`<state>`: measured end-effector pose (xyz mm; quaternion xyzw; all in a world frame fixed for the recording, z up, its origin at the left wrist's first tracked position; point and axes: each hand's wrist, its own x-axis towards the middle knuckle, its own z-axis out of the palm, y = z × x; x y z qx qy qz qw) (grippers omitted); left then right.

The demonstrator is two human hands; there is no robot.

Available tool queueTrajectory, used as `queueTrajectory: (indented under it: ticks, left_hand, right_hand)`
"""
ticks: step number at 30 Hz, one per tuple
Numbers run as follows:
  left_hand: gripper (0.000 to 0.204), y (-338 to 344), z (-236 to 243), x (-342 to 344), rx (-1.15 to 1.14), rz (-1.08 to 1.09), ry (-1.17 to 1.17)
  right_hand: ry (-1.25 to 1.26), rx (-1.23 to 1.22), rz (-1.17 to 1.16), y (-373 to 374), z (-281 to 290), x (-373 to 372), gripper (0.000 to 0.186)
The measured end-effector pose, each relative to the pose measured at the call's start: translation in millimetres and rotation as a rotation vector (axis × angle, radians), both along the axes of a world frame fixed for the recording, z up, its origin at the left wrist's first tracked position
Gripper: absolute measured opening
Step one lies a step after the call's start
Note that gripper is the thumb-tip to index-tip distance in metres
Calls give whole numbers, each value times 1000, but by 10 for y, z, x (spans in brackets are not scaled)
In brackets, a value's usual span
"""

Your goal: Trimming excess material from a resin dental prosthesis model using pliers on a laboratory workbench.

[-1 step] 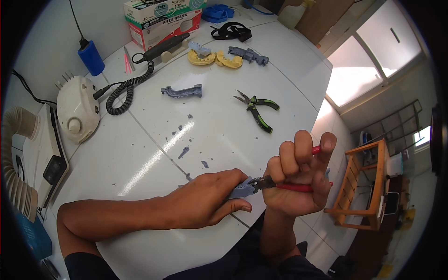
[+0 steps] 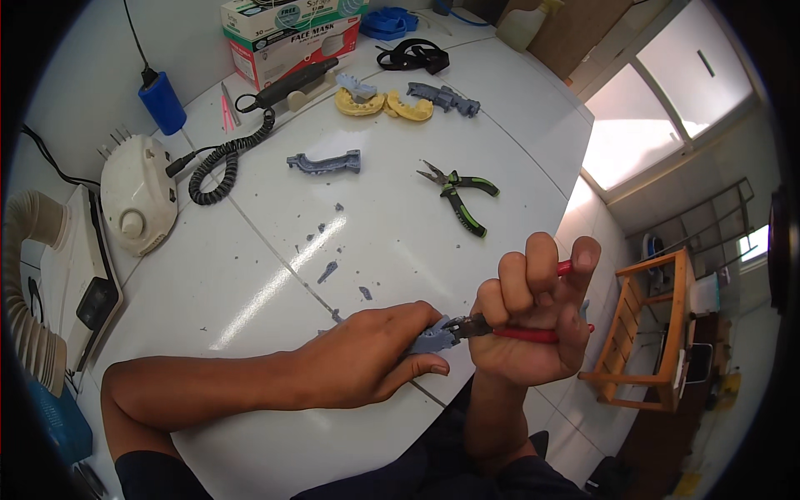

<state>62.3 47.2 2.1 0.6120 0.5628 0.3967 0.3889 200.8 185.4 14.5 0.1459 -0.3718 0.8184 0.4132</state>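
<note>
I am gripping the grey-blue piece (image 2: 433, 337) with the left hand (image 2: 367, 354), near the right edge of the counter (image 2: 392, 217); it is poking out past the thumb and forefinger, facing the right hand (image 2: 533, 312). That hand is clasping the red-handled pliers (image 2: 527, 335), whose jaws are meeting the piece; from here I cannot tell whether they are biting. The two hands are sitting apart.

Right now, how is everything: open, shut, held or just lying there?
Red-handled pliers: held in right hand, handles spread
Blue-grey piece: held in left hand, partly hidden
Green-handled pliers: lying open
Curved grey piece: lying loose
Grey scraps: scattered
Black cord: coiled
Black handpiece: resting, unheld
</note>
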Motion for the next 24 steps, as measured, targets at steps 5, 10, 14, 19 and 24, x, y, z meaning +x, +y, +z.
queueTrajectory:
  ticks: [5,10,14,19,24]
  left_hand:
    - [42,-2,42,5,-60,7,31]
    - [40,-16,47,18,-75,13,33]
    - [40,-19,42,23,-78,10,48]
    - [38,-24,80,25,-90,33,64]
    - [38,-15,57,16,-71,36,42]
  right_hand:
    - [-20,-17,15,27,-10,14,32]
    - [-3,-27,55,60,-37,20,31]
    - [9,-37,56,50,-13,-13,33]
    - [46,-79,116,88,-64,3,37]
    - [66,-91,146,119,-80,-26,38]
